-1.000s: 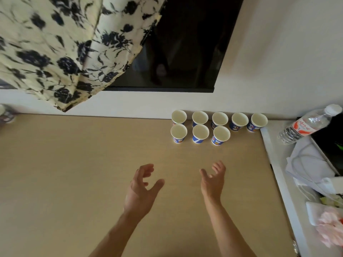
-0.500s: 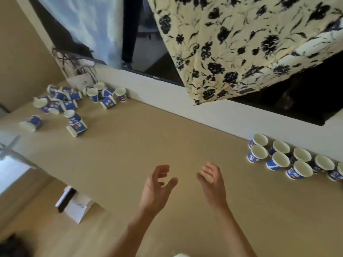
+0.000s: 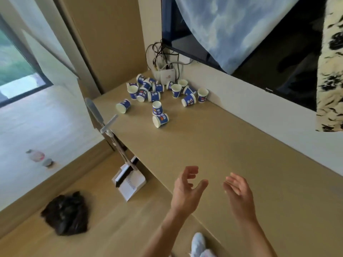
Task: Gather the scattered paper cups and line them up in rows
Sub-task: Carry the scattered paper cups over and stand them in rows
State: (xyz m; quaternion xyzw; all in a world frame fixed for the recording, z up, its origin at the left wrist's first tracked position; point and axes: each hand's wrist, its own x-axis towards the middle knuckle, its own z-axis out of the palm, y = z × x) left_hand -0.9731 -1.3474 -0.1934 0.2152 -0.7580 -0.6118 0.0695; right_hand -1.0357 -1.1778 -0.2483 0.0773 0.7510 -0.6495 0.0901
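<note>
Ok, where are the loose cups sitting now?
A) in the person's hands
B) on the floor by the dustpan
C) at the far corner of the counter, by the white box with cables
C: the paper cups lie jumbled at the far corner of the counter beside the white box; the left hand and right hand hold nothing.

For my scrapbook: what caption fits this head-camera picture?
Empty left hand and right hand hover at the desk; scattered paper cups lie beyond.

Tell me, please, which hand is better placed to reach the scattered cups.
Left, probably: both hands are empty, but the left hand is nearer the scattered cups than the right hand.
</note>
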